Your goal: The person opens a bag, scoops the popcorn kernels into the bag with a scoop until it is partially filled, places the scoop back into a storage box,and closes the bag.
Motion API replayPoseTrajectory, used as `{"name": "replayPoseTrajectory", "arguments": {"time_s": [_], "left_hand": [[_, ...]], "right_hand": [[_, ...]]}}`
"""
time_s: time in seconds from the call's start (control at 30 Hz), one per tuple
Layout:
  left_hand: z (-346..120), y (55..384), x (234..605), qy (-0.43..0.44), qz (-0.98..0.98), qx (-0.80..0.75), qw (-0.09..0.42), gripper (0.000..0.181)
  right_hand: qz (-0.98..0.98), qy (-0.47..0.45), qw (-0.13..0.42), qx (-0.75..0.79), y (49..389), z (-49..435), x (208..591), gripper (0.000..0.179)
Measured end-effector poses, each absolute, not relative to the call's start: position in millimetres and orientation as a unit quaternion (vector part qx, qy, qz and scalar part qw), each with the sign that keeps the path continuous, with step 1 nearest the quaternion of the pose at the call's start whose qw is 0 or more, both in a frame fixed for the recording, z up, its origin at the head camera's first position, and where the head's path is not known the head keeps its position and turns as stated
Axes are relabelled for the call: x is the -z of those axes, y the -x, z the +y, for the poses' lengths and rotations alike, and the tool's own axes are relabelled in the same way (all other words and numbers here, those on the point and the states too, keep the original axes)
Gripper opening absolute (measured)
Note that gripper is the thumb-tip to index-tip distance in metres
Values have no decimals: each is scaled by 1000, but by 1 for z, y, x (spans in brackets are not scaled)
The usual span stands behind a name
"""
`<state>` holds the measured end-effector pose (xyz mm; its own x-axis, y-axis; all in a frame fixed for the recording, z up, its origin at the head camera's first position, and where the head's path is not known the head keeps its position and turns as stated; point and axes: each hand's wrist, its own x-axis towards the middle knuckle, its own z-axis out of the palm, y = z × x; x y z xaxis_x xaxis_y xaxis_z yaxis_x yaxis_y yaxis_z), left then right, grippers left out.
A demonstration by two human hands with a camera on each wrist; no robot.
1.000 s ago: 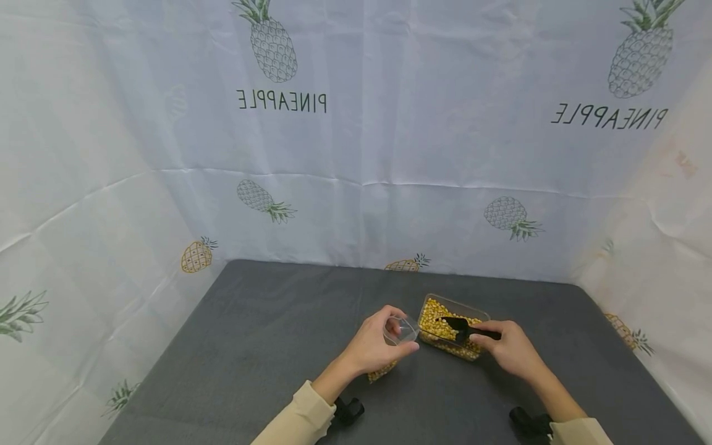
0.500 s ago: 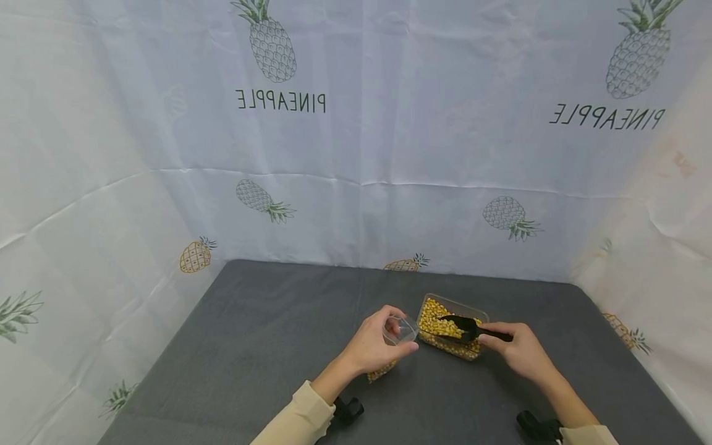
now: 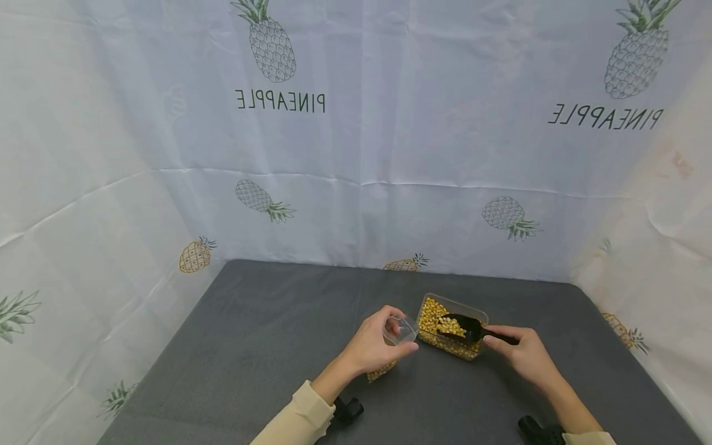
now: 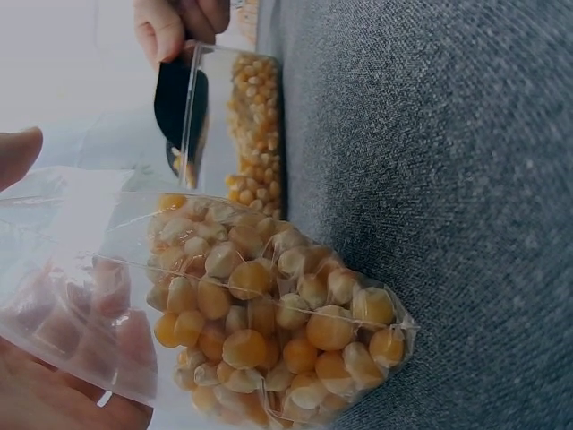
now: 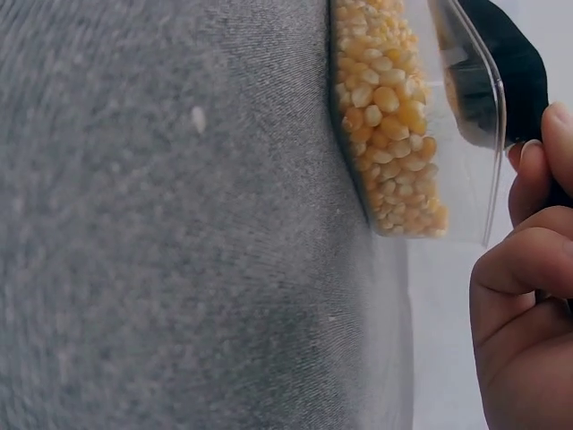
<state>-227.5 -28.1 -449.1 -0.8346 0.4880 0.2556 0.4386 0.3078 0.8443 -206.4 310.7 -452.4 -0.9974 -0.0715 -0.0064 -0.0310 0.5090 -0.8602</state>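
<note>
My left hand (image 3: 371, 346) holds a clear plastic bag (image 4: 260, 313) upright by its upper part, with thumb and fingers spread around its open mouth. Corn kernels fill the bag's lower part, close over the grey cloth. In my right hand (image 3: 525, 355) is a black scoop (image 3: 471, 330), gripped by its handle and bearing a small heap of corn kernels (image 3: 449, 327). The scoop is over a clear rectangular container (image 5: 470, 202) partly filled with corn. In the right wrist view the scoop shows at the container's rim, its blade partly behind the clear wall.
Dark grey cloth (image 3: 289, 321) covers the table. Behind it hangs a white curtain (image 3: 345, 142) printed with pineapples, which also encloses both sides. A small pale speck (image 5: 198, 119) lies on the cloth. Black straps with mounts (image 3: 347, 413) sit at the wrists.
My right hand has drawn the scoop to the right and levelled it, now with corn kernels in its blade. The left hand and bag have stayed in place.
</note>
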Motion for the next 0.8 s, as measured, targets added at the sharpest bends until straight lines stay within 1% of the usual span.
{"name": "replayPoseTrajectory", "arguments": {"time_s": [0.1,0.43,0.8], "left_hand": [[-28,227,449,-287,808,-514,25,48],[-27,228,450,-292,807,-513,23,49],[-27,227,449,-302,807,-507,30,54]], "right_hand": [[851,25,33,524,206,311,450,52],[846,36,20,532,203,307,435,50],[853,80,-15,515,197,301,422,44]]}}
